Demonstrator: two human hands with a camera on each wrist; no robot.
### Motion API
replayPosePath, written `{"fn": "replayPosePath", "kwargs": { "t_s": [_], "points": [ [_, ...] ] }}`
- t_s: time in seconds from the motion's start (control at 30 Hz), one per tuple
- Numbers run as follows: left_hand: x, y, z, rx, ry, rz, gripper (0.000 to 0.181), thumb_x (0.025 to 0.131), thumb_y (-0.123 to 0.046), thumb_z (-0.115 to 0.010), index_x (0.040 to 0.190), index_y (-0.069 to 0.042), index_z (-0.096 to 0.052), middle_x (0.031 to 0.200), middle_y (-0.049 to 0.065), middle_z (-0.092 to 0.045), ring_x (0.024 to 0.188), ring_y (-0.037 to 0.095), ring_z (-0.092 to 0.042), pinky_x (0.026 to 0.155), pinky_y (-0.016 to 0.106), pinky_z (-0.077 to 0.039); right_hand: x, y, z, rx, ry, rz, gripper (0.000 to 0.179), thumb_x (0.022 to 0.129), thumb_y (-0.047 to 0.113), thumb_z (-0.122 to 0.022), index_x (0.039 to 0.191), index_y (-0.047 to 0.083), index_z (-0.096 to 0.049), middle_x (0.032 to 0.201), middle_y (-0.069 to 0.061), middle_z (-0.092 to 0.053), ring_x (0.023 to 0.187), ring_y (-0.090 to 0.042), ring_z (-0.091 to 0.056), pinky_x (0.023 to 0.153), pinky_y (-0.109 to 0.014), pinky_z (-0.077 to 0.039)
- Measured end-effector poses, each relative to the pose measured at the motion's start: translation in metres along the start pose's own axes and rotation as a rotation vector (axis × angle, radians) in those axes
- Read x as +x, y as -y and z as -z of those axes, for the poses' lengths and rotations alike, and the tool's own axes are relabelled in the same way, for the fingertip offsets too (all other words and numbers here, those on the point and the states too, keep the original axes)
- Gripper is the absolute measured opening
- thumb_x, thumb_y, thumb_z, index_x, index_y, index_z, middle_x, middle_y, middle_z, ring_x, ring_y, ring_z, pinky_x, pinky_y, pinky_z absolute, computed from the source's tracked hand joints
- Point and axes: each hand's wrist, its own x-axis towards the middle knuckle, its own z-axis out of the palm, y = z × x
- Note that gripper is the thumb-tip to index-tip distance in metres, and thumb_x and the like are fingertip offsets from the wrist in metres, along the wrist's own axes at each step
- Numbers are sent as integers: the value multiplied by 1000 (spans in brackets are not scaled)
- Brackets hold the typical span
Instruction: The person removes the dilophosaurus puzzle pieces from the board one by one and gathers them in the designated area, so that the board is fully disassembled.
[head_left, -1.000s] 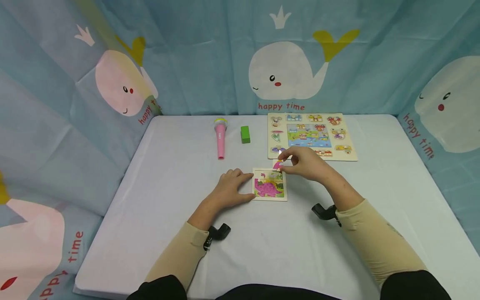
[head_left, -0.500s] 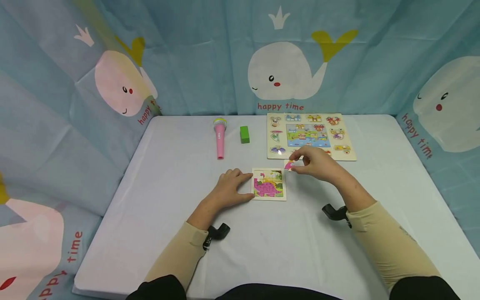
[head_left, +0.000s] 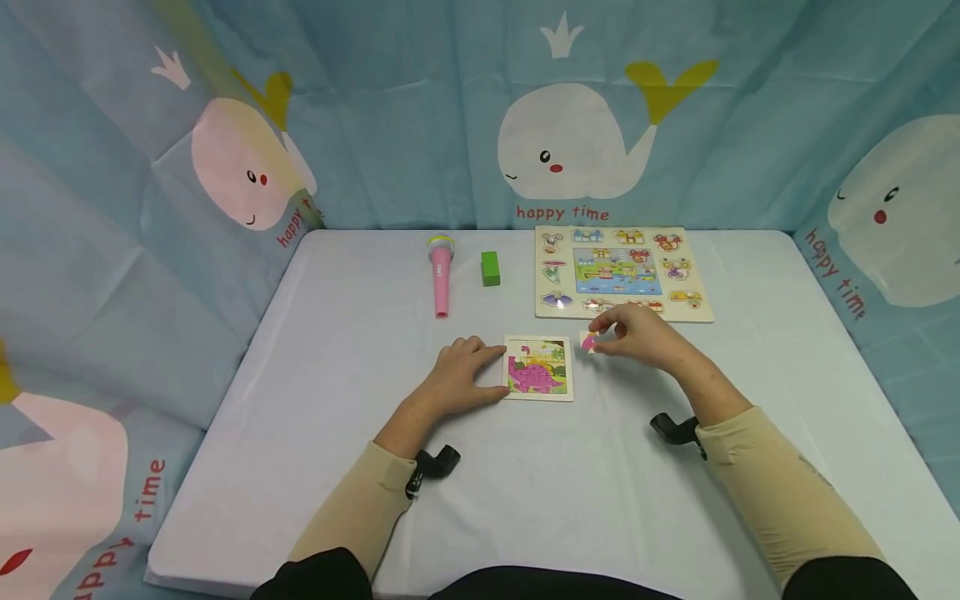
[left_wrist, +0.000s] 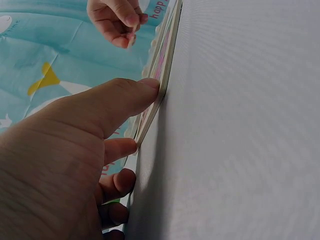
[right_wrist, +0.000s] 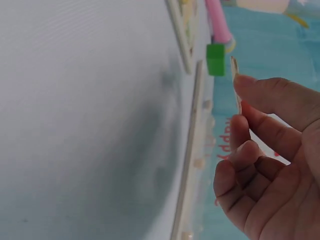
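A small square jigsaw puzzle (head_left: 540, 397) in a pale wooden frame lies on the table, its picture a pink dinosaur. My left hand (head_left: 461, 377) rests at its left side, thumb at the near corner and index finger at the far corner. The left wrist view has the left thumb (left_wrist: 142, 90) lying against the frame's edge. Beyond the puzzle's right side, my right hand (head_left: 641, 337) pinches a puzzle piece (head_left: 587, 342) with pink on it between thumb and fingers. Seen edge-on in the right wrist view, this piece (right_wrist: 235, 65) is thin and held above the tabletop.
A larger wooden puzzle board (head_left: 701, 310) lies at the back right, behind my right hand. Toward the back middle are a pink toy microphone (head_left: 441, 279) and a green block (head_left: 491, 269). A blue whale-print curtain (head_left: 420, 125) hangs behind the white table (head_left: 337, 333).
My right hand has moved right and slightly nearer with the puzzle piece, from over the puzzle's top right corner to beyond its right side. My left hand has stayed in place.
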Motion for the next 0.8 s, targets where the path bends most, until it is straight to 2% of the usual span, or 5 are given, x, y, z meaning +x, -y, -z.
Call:
{"fn": "replayPosePath", "kwargs": {
  "t_s": [0.27,0.6,0.8],
  "points": [
    [1,1,-2,4,12,10,74,87,-54,-75,150,-21,-55,113,-1,-54,103,17,-46,86,36,-37,9,-11,-9,-5,45,-57,23,88,10,-79,110,3,-75,105,-10,-68,82,-22,-56,71,-37,-48],
    [0,1,-2,13,16,11,74,87,-55,-74,150,-22,-55,114,-2,-53,103,16,-45,87,36,-37,15,-12,-19,-22,68,-106,23,89,12,-79,110,2,-74,105,-11,-68,97,-27,-59,84,-43,-48],
    [0,2,-1,12,15,10,73,88,-55,-74,150,-22,-55,115,-1,-54,102,17,-45,87,37,-37,15,-10,-20,-32,58,-118,24,89,13,-80,110,3,-75,106,-10,-68,97,-26,-59,84,-43,-49]
  ]
}}
